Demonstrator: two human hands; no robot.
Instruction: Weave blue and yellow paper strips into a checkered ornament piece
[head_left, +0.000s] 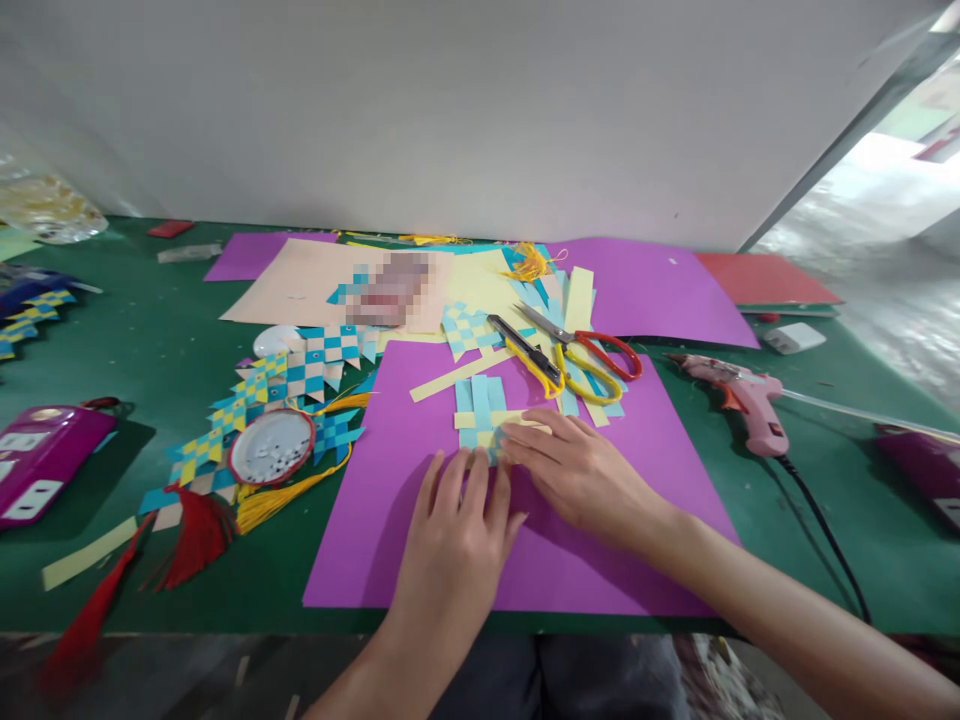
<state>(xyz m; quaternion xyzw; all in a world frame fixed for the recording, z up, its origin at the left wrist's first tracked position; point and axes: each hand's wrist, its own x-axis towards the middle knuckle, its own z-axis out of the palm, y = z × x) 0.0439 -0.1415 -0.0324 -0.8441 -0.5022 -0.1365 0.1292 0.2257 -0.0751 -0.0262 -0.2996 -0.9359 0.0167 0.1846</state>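
On a purple sheet [360,520] lies a small weave of blue and pale yellow paper strips [480,405]. My left hand [459,515] rests at its lower edge, fingers slightly apart and pointing away from me, their tips on or beside the strips. From the right, my right hand [574,465] presses its fingers together on the right side of the weave, over a yellow strip. Just beyond lie a yellow-handled cutter [529,355], red-handled scissors [604,350] and a yellow-handled pair [585,378].
Left are woven paper fish shapes [255,395], a white dish of small dots [271,447], red tassels [196,535] and a purple power strip [52,460]. A pink glue gun [750,400] with a black cord lies right. Coloured sheets [645,285] lie behind, against the wall.
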